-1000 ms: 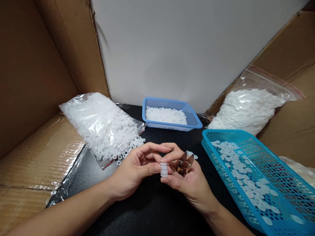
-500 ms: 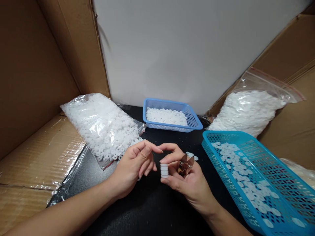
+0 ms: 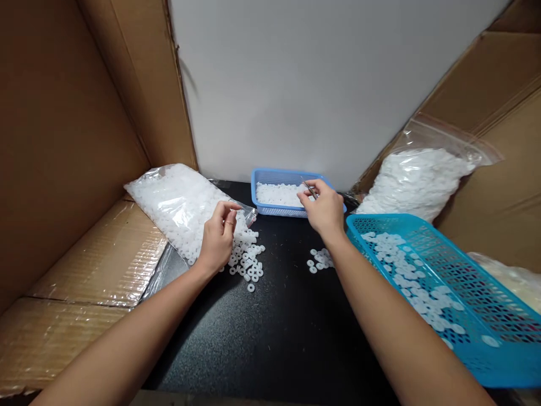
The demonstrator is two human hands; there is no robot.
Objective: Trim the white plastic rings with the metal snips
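Observation:
My left hand (image 3: pixel 217 237) hovers over loose white plastic rings (image 3: pixel 249 262) spilled beside the clear bag (image 3: pixel 177 208) of rings. Its index finger stretches out apart from the thumb, and nothing shows between them. At the right end of the small blue basket (image 3: pixel 279 212), my right hand (image 3: pixel 324 210) is closed round a small metal tool (image 3: pixel 310 189), whose thin tip sticks up past the fingers. Its full shape is hidden. White rings (image 3: pixel 276 194) cover the basket's floor. No stack of rings shows in either hand.
A larger turquoise basket (image 3: pixel 499 361) with flat white discs (image 3: pixel 416 287) stands at the right. Behind it leans a zip bag of white pieces (image 3: pixel 416 180). A few rings (image 3: pixel 319 259) lie on the black table (image 3: pixel 279 338) near my right forearm. Cardboard walls (image 3: pixel 127 79) rise on both sides.
My right hand has moved up and forward to the small blue basket; the stack of rings it held no longer shows. My left hand has drawn left, over the spilled rings.

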